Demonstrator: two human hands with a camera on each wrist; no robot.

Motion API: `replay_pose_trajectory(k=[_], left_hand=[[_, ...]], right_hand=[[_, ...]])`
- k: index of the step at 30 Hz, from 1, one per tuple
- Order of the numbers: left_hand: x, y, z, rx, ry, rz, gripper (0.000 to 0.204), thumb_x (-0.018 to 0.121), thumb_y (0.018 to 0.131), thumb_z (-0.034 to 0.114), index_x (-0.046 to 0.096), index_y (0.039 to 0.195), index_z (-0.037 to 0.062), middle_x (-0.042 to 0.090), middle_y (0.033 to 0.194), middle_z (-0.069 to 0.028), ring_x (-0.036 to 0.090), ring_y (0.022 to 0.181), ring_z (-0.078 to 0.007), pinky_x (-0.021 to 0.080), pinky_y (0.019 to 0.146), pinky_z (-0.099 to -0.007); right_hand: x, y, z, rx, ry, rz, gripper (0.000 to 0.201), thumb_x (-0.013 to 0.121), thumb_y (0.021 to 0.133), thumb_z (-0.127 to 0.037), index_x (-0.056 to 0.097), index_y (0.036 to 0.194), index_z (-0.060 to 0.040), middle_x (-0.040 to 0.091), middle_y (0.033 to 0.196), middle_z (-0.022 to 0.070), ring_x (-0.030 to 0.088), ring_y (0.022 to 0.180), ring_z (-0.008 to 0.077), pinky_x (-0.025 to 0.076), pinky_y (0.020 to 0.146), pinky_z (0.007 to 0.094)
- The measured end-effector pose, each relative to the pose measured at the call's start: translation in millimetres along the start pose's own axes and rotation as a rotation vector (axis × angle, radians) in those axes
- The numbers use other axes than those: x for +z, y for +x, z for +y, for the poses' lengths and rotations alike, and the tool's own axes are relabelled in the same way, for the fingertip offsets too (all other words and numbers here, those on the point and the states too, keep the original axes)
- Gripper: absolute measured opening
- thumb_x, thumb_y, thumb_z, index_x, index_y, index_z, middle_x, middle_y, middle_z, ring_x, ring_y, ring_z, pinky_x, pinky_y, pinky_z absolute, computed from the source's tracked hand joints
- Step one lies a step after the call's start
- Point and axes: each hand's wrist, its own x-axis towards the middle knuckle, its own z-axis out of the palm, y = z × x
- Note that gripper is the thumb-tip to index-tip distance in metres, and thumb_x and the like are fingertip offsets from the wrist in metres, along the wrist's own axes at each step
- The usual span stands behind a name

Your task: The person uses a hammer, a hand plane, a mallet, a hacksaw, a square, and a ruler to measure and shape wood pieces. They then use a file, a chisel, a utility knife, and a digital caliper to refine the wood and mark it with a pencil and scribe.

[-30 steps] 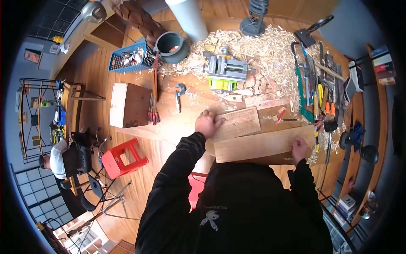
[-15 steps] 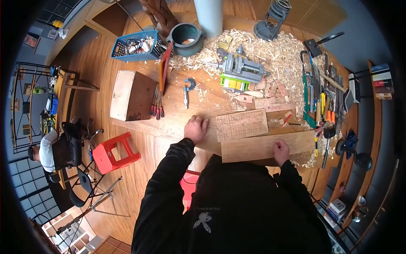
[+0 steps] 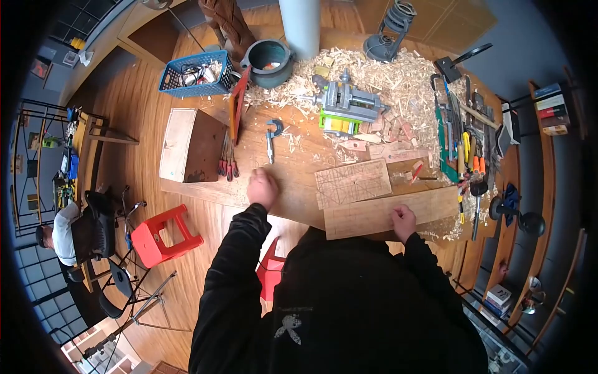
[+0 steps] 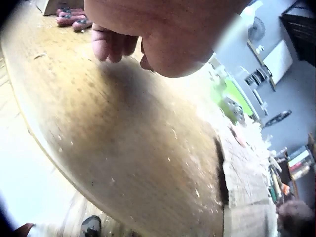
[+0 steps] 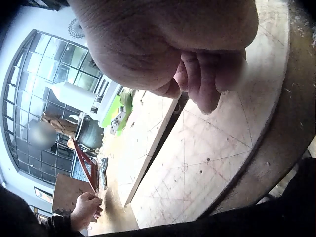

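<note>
The left hand (image 3: 262, 189) (image 4: 163, 34) is over the table's front part, close to red-handled tools (image 3: 228, 169) (image 4: 71, 19) and below a metal clamp-like tool (image 3: 270, 141). Its fingers hang loosely bent and hold nothing. Over the middle of a long board (image 3: 374, 214) (image 5: 197, 163) is the right hand (image 3: 403, 221) (image 5: 173, 44), fingers loosely bent; contact with the surface cannot be told. Pencil lines and small dots mark the long board. Behind it lies a shorter board (image 3: 353, 183) covered in drawn lines.
A vise (image 3: 350, 103) stands among wood shavings (image 3: 411, 81). Hand tools (image 3: 464, 134) lie at the right. Toward the left are a wooden box (image 3: 192, 146), a blue basket (image 3: 197, 75) and a dark pot (image 3: 269, 64). A red stool (image 3: 165, 237) stands on the floor.
My left hand has left the shorter board's left end and moved left toward the red-handled tools. My right hand has moved left along the long board. The head view has shifted.
</note>
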Motion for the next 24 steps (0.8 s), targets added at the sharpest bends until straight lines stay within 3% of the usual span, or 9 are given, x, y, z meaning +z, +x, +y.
replay_pose_trajectory(k=[2,4,8,11,14,17,21,23,24], left_hand=[[-7,15,-22,0.001,0.114,0.118,0.020,0.056,0.082,0.014,0.052,0.095,-0.0010,0.056,0.101,-0.0247,0.058,0.092,-0.0420,0.049,0.079,-0.0503],[-14,26,-35,-0.038,0.206,0.244,0.020,0.056,0.080,0.012,0.053,0.095,-0.0014,0.054,0.105,-0.0234,0.056,0.098,-0.0404,0.048,0.084,-0.0477],[-22,41,-55,-0.074,0.320,0.142,0.022,0.055,0.081,0.012,0.054,0.099,-0.0012,0.054,0.112,-0.0245,0.055,0.105,-0.0397,0.048,0.089,-0.0456],[-20,46,-57,-0.095,0.302,0.004,0.031,0.057,0.080,0.012,0.050,0.107,-0.0029,0.055,0.115,-0.0278,0.056,0.109,-0.0413,0.047,0.092,-0.0471],[-19,45,-50,-0.167,0.269,-0.063,0.024,0.056,0.082,0.014,0.053,0.102,0.0009,0.060,0.105,-0.0234,0.061,0.098,-0.0393,0.052,0.083,-0.0458],[-20,38,-40,-0.176,0.197,-0.057,0.030,0.056,0.082,0.015,0.052,0.107,-0.0007,0.065,0.095,-0.0230,0.065,0.086,-0.0400,0.053,0.075,-0.0480],[-24,16,-4,-0.017,-0.201,-0.083,0.034,0.060,0.082,0.011,0.049,0.111,-0.0026,0.067,0.082,-0.0203,0.066,0.075,-0.0366,0.053,0.068,-0.0455],[-29,9,26,0.072,-0.447,-0.179,0.036,0.063,0.082,0.008,0.048,0.113,-0.0030,0.067,0.081,-0.0199,0.067,0.073,-0.0348,0.053,0.067,-0.0421],[-32,4,44,0.108,-0.524,-0.239,0.037,0.063,0.082,0.008,0.047,0.113,-0.0035,0.067,0.082,-0.0221,0.067,0.074,-0.0361,0.053,0.068,-0.0419]], right_hand=[[1,-1,7,-0.088,-0.071,-0.006,0.006,0.059,0.089,-0.006,0.060,0.094,-0.0026,0.057,0.068,0.0017,0.054,0.056,0.0095,0.047,0.050,0.0256],[2,-4,4,-0.050,-0.041,-0.003,0.007,0.059,0.088,-0.006,0.062,0.093,-0.0021,0.058,0.068,0.0041,0.056,0.057,0.0116,0.048,0.053,0.0276],[2,-14,-12,0.041,-0.001,-0.013,0.007,0.060,0.087,-0.007,0.063,0.091,-0.0016,0.059,0.067,0.0065,0.059,0.059,0.0139,0.049,0.055,0.0294],[1,-22,-28,-0.022,-0.101,0.008,0.008,0.060,0.087,-0.008,0.063,0.090,-0.0011,0.060,0.066,0.0077,0.060,0.059,0.0143,0.050,0.055,0.0301],[3,-23,-21,-0.019,-0.117,0.013,0.008,0.061,0.087,-0.009,0.063,0.089,-0.0007,0.061,0.067,0.0090,0.060,0.059,0.0150,0.050,0.056,0.0311],[7,-25,-15,-0.036,-0.101,0.015,0.008,0.059,0.088,-0.008,0.062,0.089,-0.0001,0.060,0.066,0.0057,0.058,0.056,0.0121,0.047,0.053,0.0284],[16,-26,-22,-0.182,-0.228,0.064,0.010,0.060,0.088,-0.009,0.062,0.090,0.0005,0.060,0.066,0.0059,0.059,0.059,0.0117,0.047,0.055,0.0282],[25,-19,-25,-0.055,-0.042,-0.072,0.013,0.063,0.086,-0.011,0.065,0.093,-0.0009,0.065,0.075,0.0115,0.064,0.071,0.0191,0.051,0.065,0.0319],[30,-16,-35,-0.136,-0.068,-0.119,0.013,0.063,0.086,-0.012,0.065,0.094,-0.0010,0.065,0.076,0.0113,0.063,0.071,0.0186,0.051,0.065,0.0319]])
